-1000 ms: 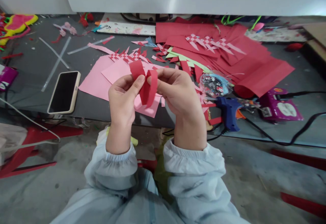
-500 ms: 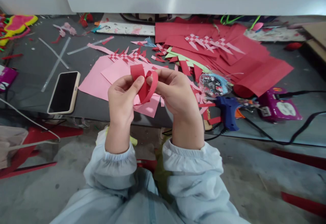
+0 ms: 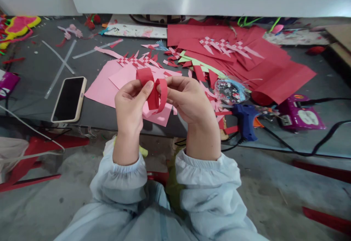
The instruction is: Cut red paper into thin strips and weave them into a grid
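Observation:
Between my hands, above the table's front edge, is a red paper strip bent into curved loops. My left hand pinches its left part between thumb and fingers. The fingers of my right hand are closed on the looped right end, and the fingertips are partly hidden behind it. Below and behind the hands lie pink paper sheets. Just beyond them are woven red and pink checked paper pieces with pointed ends.
Red paper sheets are piled at the right, with more checked pieces on top. A blue glue gun, its cord, and a bag of beads lie right of my hands. A phone and clear glue sticks are at left.
The loop at the right end of the red paper strip has turned and become narrower. Both hands keep their pinch and have shifted only slightly.

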Available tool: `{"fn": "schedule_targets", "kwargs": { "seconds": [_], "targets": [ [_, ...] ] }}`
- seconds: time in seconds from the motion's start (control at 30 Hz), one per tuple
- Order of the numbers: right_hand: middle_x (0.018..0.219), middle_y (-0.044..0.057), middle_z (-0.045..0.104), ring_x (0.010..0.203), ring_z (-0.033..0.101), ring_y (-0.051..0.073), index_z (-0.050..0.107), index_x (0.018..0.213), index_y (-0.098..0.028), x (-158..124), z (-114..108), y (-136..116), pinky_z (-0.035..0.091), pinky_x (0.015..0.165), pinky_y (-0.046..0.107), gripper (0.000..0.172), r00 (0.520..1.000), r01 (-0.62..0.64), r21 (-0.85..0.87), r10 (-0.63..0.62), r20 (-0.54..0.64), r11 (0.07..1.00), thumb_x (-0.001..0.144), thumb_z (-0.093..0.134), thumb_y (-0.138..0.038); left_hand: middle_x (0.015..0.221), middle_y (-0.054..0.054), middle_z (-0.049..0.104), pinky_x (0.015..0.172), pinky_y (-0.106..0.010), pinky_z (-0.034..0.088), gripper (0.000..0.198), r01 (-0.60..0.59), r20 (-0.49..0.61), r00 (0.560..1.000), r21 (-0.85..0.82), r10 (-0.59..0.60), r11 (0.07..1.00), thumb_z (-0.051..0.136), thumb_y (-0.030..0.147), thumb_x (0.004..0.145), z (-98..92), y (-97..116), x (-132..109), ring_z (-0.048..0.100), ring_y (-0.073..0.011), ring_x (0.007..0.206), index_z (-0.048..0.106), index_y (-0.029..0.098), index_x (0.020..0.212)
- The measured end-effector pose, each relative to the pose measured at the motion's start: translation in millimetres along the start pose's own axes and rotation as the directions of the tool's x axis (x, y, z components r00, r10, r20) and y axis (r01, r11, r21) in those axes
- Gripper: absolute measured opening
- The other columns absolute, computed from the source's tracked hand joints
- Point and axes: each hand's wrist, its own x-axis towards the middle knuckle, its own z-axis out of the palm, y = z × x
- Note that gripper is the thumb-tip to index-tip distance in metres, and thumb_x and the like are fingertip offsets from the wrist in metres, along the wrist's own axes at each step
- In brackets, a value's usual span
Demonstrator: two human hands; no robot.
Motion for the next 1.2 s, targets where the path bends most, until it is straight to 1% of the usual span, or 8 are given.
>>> {"fn": "schedule_targets", "kwargs": {
  "seconds": [0.17,0.33,0.53,0.73,0.87,0.97,1.1,1.2],
  "targets": [
    [0.065,-0.004,0.066,0.058,0.058,0.007,0.069,0.072,-0.017,-2,0,-2,0.052,0.059,0.02,0.022,1.0,-0.009,-0.031,0.009,0.011,0.999,0.064,0.086,-0.029,0.077,0.0,0.075,0.068,-0.021,0.059,0.022,0.009,0.026,1.0,0.027,-0.01,1.0,0.09,0.034,0.065,-2.8,1,0,0.07,-0.0105,0.067,0.075,0.02,0.075],
    [0.063,-0.005,0.061,0.06,0.056,0.007,0.066,0.069,-0.018,-2,3,-3,0.053,0.061,0.021,0.026,1.0,0.028,-0.087,-0.028,0.001,0.996,0.065,0.086,-0.035,0.078,-0.001,0.076,0.065,-0.023,0.059,0.023,0.01,0.078,0.997,0.068,-0.016,0.998,0.09,0.034,0.064,-3.8,2,-1,0.07,-0.0122,0.066,0.076,0.021,0.077],
    [0.06,-0.005,0.053,0.056,0.05,0.007,0.06,0.063,-0.019,-1,7,-4,0.052,0.062,0.023,0.031,0.998,0.057,-0.102,-0.058,0.0,0.993,0.068,0.084,-0.038,0.075,0.002,0.074,0.065,-0.022,0.059,0.021,-0.048,0.005,0.999,0.03,0.048,0.998,0.09,0.032,0.063,0.0,-1,-2,0.069,-0.0107,0.064,0.075,0.021,0.074],
    [0.064,-0.004,0.056,0.059,0.052,0.009,0.059,0.065,-0.021,1,9,-1,0.053,0.064,0.025,0.036,0.998,0.048,-0.071,-0.05,-0.026,0.996,0.064,0.086,-0.045,0.075,0.002,0.074,0.065,-0.022,0.059,0.022,-0.071,-0.052,0.996,0.014,0.072,0.997,0.09,0.033,0.064,4.1,-4,-3,0.069,-0.0109,0.066,0.074,0.022,0.075],
    [0.061,-0.006,0.052,0.057,0.05,0.007,0.061,0.066,-0.02,2,10,2,0.052,0.063,0.024,0.036,0.996,0.08,-0.005,-0.081,-0.025,0.997,0.063,0.087,-0.046,0.075,0.002,0.074,0.068,-0.024,0.059,0.025,-0.069,-0.097,0.993,-0.002,0.068,0.998,0.09,0.035,0.062,7.4,-6,-4,0.07,-0.0118,0.068,0.073,0.022,0.074],
    [0.06,-0.006,0.05,0.058,0.051,0.008,0.061,0.065,-0.02,2,11,3,0.051,0.062,0.023,0.036,0.997,0.074,0.01,-0.074,-0.039,0.997,0.062,0.087,-0.045,0.076,0.002,0.073,0.068,-0.024,0.059,0.026,-0.07,-0.133,0.989,0.006,0.07,0.998,0.09,0.038,0.062,9.3,-7,-5,0.069,-0.0115,0.068,0.072,0.023,0.074],
    [0.059,-0.006,0.054,0.06,0.054,0.008,0.063,0.066,-0.02,2,10,2,0.051,0.062,0.023,0.037,0.998,0.038,0.033,-0.036,-0.051,0.999,0.058,0.089,-0.044,0.075,0.002,0.073,0.067,-0.023,0.059,0.029,-0.063,-0.15,0.987,0.006,0.063,0.998,0.091,0.039,0.06,9.2,-8,-3,0.069,-0.0117,0.068,0.072,0.022,0.073],
    [0.064,-0.003,0.062,0.063,0.059,0.01,0.067,0.069,-0.019,2,6,2,0.053,0.063,0.024,0.035,1.0,-0.001,0.016,0.001,-0.009,1.0,0.056,0.091,-0.041,0.074,0.002,0.073,0.067,-0.023,0.059,0.027,-0.066,-0.123,0.99,-0.031,0.062,0.997,0.092,0.036,0.059,7.7,-7,-2,0.068,-0.0111,0.067,0.073,0.022,0.072]
  ]
}}
